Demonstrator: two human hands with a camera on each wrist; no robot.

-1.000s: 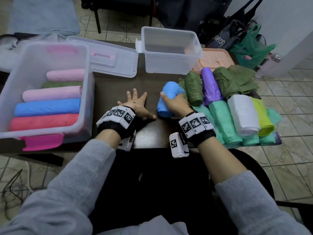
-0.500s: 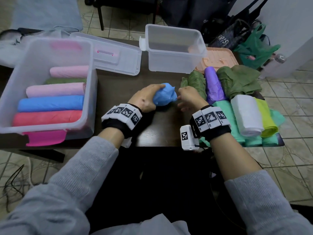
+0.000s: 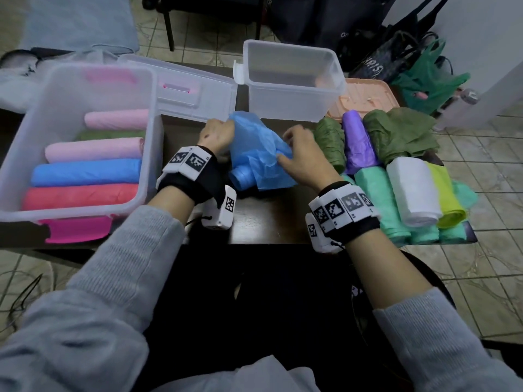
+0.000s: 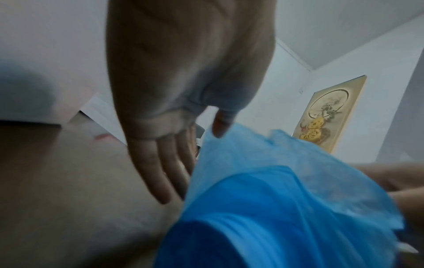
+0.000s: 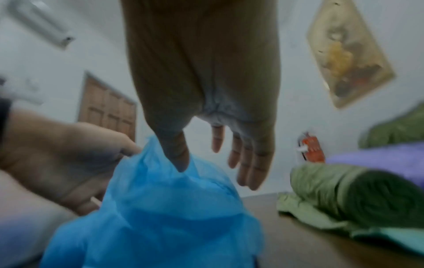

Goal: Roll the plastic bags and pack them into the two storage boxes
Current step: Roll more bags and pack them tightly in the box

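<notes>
A blue plastic bag (image 3: 254, 154) lies on the dark table between my hands, part rolled and part spread loose. My left hand (image 3: 218, 134) pinches its far left edge; in the left wrist view the thumb lies on the blue bag (image 4: 275, 208) and the left hand (image 4: 191, 166) has its fingers behind the sheet. My right hand (image 3: 297, 148) touches the bag's right side. The right wrist view shows the right hand (image 5: 215, 176) with its thumb pressed into the blue bag (image 5: 172, 208) and straight fingers apart from it. The left storage box (image 3: 152, 108) holds pink, blue and red rolls. The far storage box (image 3: 294, 100) is empty.
A clear lid (image 3: 195, 91) lies behind the left box and a peach lid (image 3: 365, 94) behind the right pile. That pile holds a dark green roll (image 3: 331, 140), a purple roll (image 3: 356, 140), a loose olive bag (image 3: 402, 131), mint rolls (image 3: 376, 193), a white roll (image 3: 410, 188) and a yellow-green one (image 3: 447, 193).
My right hand brought the blue bundle from beside the pile to the table's middle. My left hand rose off the table and took hold of it. The bundle has come partly loose into a sheet.
</notes>
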